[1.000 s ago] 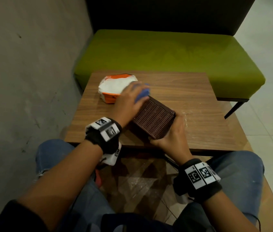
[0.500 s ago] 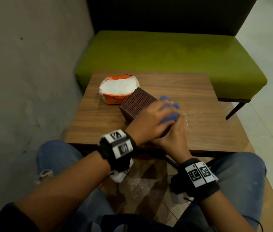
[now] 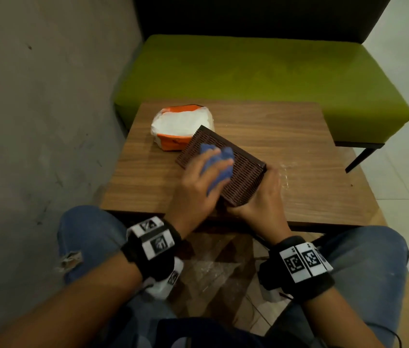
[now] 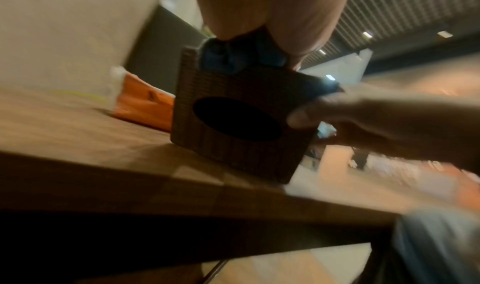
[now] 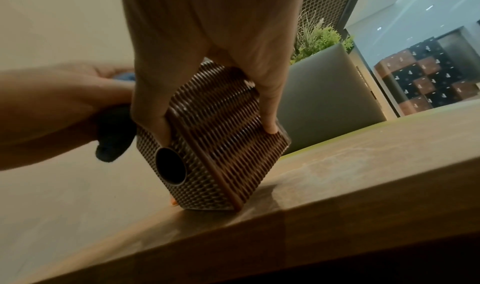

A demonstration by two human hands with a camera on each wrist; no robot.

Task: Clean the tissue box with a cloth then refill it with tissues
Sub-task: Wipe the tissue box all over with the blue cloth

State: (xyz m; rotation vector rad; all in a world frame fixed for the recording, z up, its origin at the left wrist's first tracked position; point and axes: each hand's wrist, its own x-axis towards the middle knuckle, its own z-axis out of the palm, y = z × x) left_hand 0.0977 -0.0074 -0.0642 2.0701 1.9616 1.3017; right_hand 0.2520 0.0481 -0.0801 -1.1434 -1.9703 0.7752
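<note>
Brown woven plastic, the tissue box (image 3: 226,167) sits tipped on one lower edge near the front edge of the wooden table (image 3: 286,136), its dispensing face turned toward the person. The right hand (image 3: 261,194) grasps the box's near right corner, thumb on the face with the hole and fingers (image 5: 270,107) curled down the ribbed side. The left hand (image 3: 198,184) presses a bunched blue cloth (image 3: 217,162) against the box's upward broad side, fingers curled over the cloth and gripping it. Just behind the box, touching or nearly so, lies an orange-and-white pack of tissues (image 3: 181,126). Right of the box the tabletop is bare wood with faint pale smears; left of the box a narrower strip runs to the table's edge beside a grey wall (image 3: 47,96). A green bench seat (image 3: 261,71) stands past the table's far edge. Only the wrist views show the dark oval opening (image 4: 237,119) in the box's face; the head view alone shows the pack's white top. The right wrist view adds a potted plant (image 5: 319,39) behind the bench.
</note>
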